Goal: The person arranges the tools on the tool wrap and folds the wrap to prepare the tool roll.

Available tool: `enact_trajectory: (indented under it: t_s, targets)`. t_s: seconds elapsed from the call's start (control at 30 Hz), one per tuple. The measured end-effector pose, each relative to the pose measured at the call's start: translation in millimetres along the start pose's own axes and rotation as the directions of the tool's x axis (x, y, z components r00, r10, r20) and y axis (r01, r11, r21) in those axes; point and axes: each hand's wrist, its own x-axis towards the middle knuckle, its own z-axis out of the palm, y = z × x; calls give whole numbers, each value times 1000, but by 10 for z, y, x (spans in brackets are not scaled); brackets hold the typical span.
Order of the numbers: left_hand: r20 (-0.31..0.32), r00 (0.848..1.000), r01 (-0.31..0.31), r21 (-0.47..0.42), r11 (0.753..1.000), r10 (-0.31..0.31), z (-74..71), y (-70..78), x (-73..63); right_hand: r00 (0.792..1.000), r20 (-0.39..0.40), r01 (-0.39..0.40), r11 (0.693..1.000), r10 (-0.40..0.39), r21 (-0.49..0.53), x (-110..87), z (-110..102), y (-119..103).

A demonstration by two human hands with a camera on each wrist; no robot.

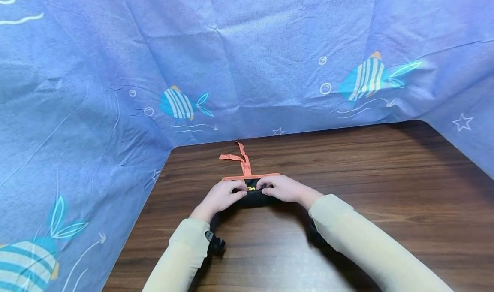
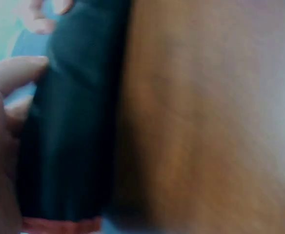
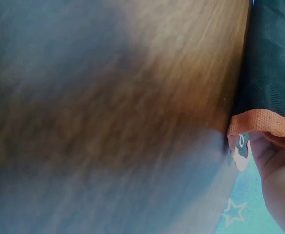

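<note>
A black fabric roll (image 1: 252, 201) with orange edging lies on the table, partly rolled up along its near side. My left hand (image 1: 225, 193) grips the left part of the rolled edge, thumb on the near side and fingers curled over the top. On the right part, my right hand (image 1: 283, 189) holds the same edge in a like way. A small yellow mark (image 1: 251, 188) shows between the hands. Two orange ties (image 1: 246, 165) trail from the far edge. In the left wrist view, black cloth (image 2: 76, 122) appears blurred; the right wrist view shows its orange binding (image 3: 264, 119) by the hand.
The dark wood-grain table (image 1: 347, 167) reaches out to the right and towards me. A blue fish-patterned cloth (image 1: 262, 60) hangs behind it and along both sides. A black wrist device (image 1: 217, 245) sits by the left cuff, close above the tabletop.
</note>
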Motion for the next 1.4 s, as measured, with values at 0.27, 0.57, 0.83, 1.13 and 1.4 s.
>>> enact_trajectory:
  t_s: [0.27, 0.57, 0.83, 1.13, 1.4]
  targets:
    - [-135, 981, -115, 193, 974, 142, 58, -39, -18, 990, -105, 66, 959, -99, -277, -21, 23, -63]
    - [-162, 975, -94, 313, 945, 150, 43, 62, -10, 963, -201, 84, 907, -180, -412, -74, 62, -118]
    - [-216, 974, 21, 404, 915, 73, 105, 150, -80, 984, -133, 46, 887, -119, -459, -126, 59, -119]
    - [-178, 984, 82, 428, 900, -5, 136, 138, -136, 990, -117, 12, 883, -76, -470, -128, 59, -82]
    - [-161, 986, 92, 387, 917, -31, 149, 92, -99, 988, -146, -28, 867, -52, -497, -109, 90, -40]
